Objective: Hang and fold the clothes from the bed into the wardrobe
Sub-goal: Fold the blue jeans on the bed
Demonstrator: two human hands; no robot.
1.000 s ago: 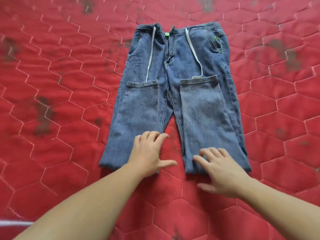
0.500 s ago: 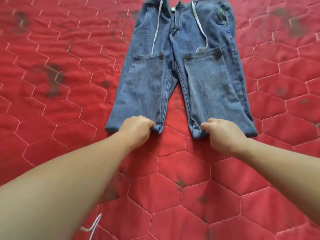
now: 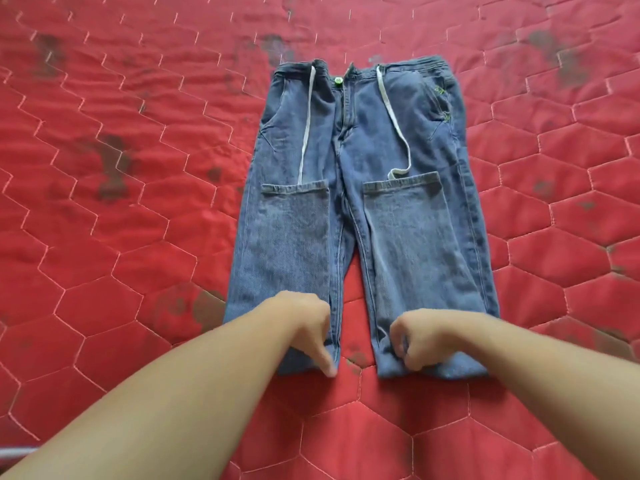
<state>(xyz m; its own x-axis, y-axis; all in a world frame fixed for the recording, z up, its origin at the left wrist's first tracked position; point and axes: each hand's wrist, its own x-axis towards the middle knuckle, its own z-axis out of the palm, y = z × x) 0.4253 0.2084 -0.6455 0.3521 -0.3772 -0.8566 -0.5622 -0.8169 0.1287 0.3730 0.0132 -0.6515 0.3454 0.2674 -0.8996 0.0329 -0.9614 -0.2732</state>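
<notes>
Jeans [image 3: 360,209] lie flat on the red bed [image 3: 121,202], waistband at twelve o'clock, legs folded up. Left hand [image 3: 304,327] and right hand [image 3: 420,341] both grip the six o'clock fold.

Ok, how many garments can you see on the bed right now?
1. A pair of jeans lies flat on the red quilt, legs folded up, with the left hand and right hand gripping its near fold. Others may lie outside the view.
</notes>
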